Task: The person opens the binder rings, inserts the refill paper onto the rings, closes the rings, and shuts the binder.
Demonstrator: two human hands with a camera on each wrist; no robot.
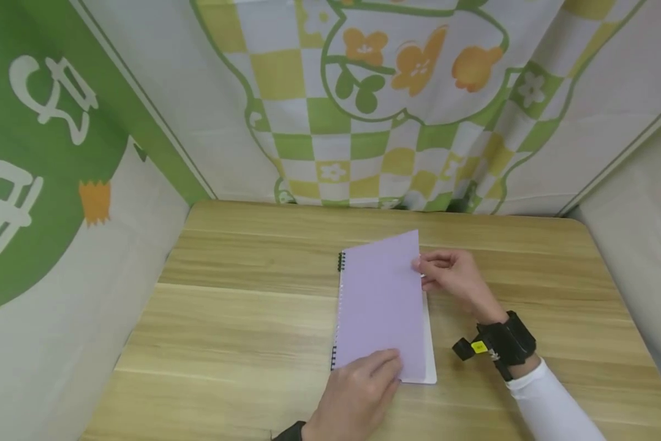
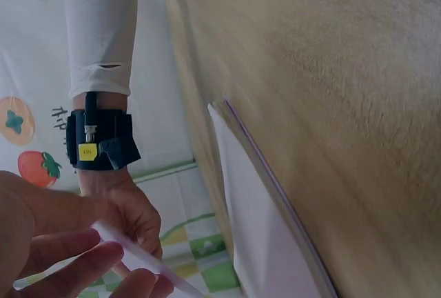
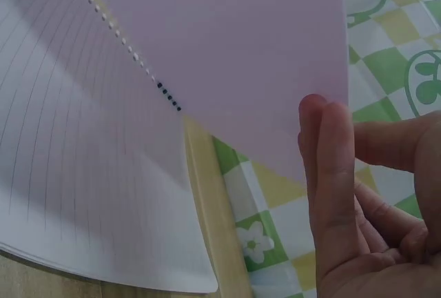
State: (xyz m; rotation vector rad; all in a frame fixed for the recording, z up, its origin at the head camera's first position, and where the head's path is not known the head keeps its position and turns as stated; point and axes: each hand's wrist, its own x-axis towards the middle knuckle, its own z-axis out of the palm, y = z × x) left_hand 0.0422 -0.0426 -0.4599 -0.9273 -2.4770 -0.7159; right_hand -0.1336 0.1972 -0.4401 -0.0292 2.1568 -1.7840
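A spiral notebook with a light purple cover (image 1: 382, 306) lies on the wooden table, its black binding (image 1: 342, 261) on the left. The cover is raised off the white pages (image 1: 431, 355), whose right margin shows beneath it. My right hand (image 1: 456, 278) pinches the cover's right edge near the top, thumb on one side and fingers on the other. At the bottom edge my left hand (image 1: 358, 392) holds the cover between thumb and fingers. Lined paper (image 3: 89, 153) shows under the lifted cover in the right wrist view. In the left wrist view the notebook's pages (image 2: 265, 222) lie beyond the left fingers (image 2: 65, 270).
The wooden table (image 1: 225, 331) extends on both sides of the notebook. A checked green and yellow curtain (image 1: 330, 122) hangs behind its far edge. Black straps with small cameras sit on both wrists, the right one (image 1: 506, 340) with a yellow tag.
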